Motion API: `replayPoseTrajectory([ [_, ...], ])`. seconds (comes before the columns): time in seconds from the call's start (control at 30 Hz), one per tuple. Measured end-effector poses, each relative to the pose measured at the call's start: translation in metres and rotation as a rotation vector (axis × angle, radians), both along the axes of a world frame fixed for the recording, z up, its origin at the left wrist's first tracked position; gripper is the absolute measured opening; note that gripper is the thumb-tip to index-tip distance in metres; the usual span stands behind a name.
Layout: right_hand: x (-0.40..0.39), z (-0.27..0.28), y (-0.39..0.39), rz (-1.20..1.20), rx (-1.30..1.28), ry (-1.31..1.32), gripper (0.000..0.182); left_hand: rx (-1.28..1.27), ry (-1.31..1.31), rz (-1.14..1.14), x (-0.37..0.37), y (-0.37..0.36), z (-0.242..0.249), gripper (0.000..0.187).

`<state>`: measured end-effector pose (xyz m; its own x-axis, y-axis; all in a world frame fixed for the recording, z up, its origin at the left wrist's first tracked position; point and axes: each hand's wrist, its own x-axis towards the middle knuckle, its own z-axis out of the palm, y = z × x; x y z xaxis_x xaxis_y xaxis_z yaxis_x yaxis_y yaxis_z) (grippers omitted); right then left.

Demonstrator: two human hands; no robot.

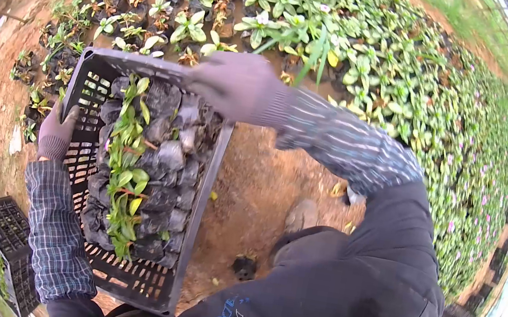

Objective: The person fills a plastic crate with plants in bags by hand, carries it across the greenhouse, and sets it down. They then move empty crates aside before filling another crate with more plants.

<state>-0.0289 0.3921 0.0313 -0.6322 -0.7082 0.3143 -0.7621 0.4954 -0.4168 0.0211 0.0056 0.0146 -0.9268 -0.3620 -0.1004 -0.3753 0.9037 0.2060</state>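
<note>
A black plastic crate [189,242] holds rows of small black bags of soil laid on their sides, with green seedlings [126,184] running down between them. My left hand [57,131], in a purple-grey glove, grips the crate's left side near its upper corner, thumb over the wall. Over the crate's top right corner is my right hand [236,86], gloved and blurred by motion; its fingers point left along the top rim, and what they hold, if anything, is hidden.
Potted plants [377,65] with pink and white flowers cover the ground ahead and to the right. One small black pot [244,267] stands on the bare soil near my shoe [303,216]. More black crates [4,227] sit at the lower left.
</note>
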Motion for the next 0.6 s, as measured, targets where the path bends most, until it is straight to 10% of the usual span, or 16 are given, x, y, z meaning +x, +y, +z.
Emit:
replayPoseTrajectory([
  [0.07, -0.026, -0.055, 0.051, -0.183, -0.21, -0.002, 0.016, -0.046, 0.096, 0.046, 0.002, -0.003, -0.01, 0.062],
  [0.27, -0.119, -0.189, 0.101, -0.688, 0.321, -0.203, 0.022, 0.012, 0.046, 0.202, 0.002, 0.005, -0.006, 0.051],
  [0.4, -0.162, -0.254, 0.14, -0.611, 0.131, -0.049, 0.015, -0.003, 0.098, 0.154, 0.005, -0.005, -0.014, 0.044],
  [0.5, -0.181, -0.26, 0.137, -0.578, 0.715, -0.118, 0.015, -0.067, 0.032, 0.228, 0.002, 0.002, -0.01, 0.046],
  [0.6, -0.163, -0.224, 0.119, -0.434, 0.232, 0.462, 0.024, -0.032, 0.022, 0.244, 0.0, 0.004, -0.009, 0.045],
])
